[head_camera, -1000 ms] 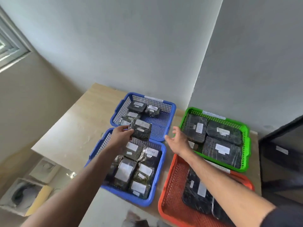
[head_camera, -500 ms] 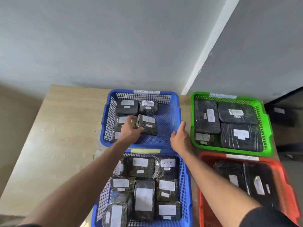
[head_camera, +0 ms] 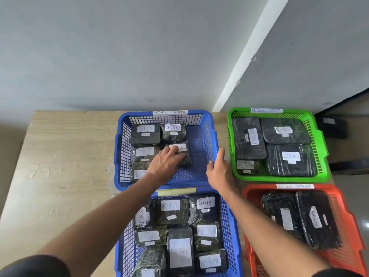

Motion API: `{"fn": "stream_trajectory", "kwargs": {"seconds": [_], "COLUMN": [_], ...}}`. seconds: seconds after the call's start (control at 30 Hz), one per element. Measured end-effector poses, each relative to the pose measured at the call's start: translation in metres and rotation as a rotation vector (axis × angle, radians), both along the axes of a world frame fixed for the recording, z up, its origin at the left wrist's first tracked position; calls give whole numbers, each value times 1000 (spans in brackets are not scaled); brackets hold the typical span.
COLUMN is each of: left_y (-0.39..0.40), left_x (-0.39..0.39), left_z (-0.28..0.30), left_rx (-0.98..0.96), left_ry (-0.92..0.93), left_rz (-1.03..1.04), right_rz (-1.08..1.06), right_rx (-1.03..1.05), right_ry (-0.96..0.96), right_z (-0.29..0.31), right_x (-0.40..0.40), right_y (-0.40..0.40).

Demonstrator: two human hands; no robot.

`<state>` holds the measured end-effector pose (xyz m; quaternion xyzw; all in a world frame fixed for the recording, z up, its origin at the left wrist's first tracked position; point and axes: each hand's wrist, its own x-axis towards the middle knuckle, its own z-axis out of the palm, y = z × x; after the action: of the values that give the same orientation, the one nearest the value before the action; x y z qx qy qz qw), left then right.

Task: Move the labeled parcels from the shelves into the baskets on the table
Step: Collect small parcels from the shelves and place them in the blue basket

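- Since half a second ago, the left hand (head_camera: 166, 163) has lowered the small black film-wrapped parcel with a white paper label (head_camera: 180, 154) onto the mesh floor of the far blue plastic basket (head_camera: 207, 134), and the camera view has settled more squarely over the baskets.
- Nearest the person, the near blue plastic mesh basket (head_camera: 232, 232) is packed with dark wrapped parcels, most showing white labels reading "RETURN".
- To its right, the orange plastic mesh basket (head_camera: 351, 222) holds two long black wrapped parcels lying side by side.
- Left fingers lie curled over the parcel's near edge and top, gripping it; the parcel sits right of centre in the far blue basket, beside three or four others along that basket's left half.
- Right hand (head_camera: 219, 170) is open, fingers straight and together, at the right rim of the far blue basket; whether it actually touches the rim is hard to judge from this angle.
- Farther right, the green plastic mesh basket (head_camera: 321, 140) holds four black wrapped parcels with white labels.
- All four baskets stand on the pale wood-grain table (head_camera: 65, 156), which meets the grey wall (head_camera: 129, 52) behind.
- A white strip on the far blue basket's back rim reads "RETURN OVERDUE".
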<state>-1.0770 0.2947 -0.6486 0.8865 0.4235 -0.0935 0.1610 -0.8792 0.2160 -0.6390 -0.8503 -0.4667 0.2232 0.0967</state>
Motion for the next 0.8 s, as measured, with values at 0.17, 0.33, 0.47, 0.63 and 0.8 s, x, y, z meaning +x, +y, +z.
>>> {"fn": "stream_trajectory", "kwargs": {"seconds": [0.17,0.33,0.47,0.63,0.8], "left_y": [-3,0,0,-19,-48], "left_x": [-7,-8,-5,14,67], "left_z": [-6,-6,7,51,115], "left_rx": [124,89,-29,19,128], "left_ry": [16,-25,-39,-231,-429], "left_rz": [41,64,111,104,-18], "right_rz": [6,20,41,147,295], "right_rx": [5,31,22,60,308], "right_ry": [-6,38,82,129,20], "right_z": [-1,5,11,42,112], "right_x": [2,0,-2,10,52], "right_y": [-1,1,4,-6,-49]}}
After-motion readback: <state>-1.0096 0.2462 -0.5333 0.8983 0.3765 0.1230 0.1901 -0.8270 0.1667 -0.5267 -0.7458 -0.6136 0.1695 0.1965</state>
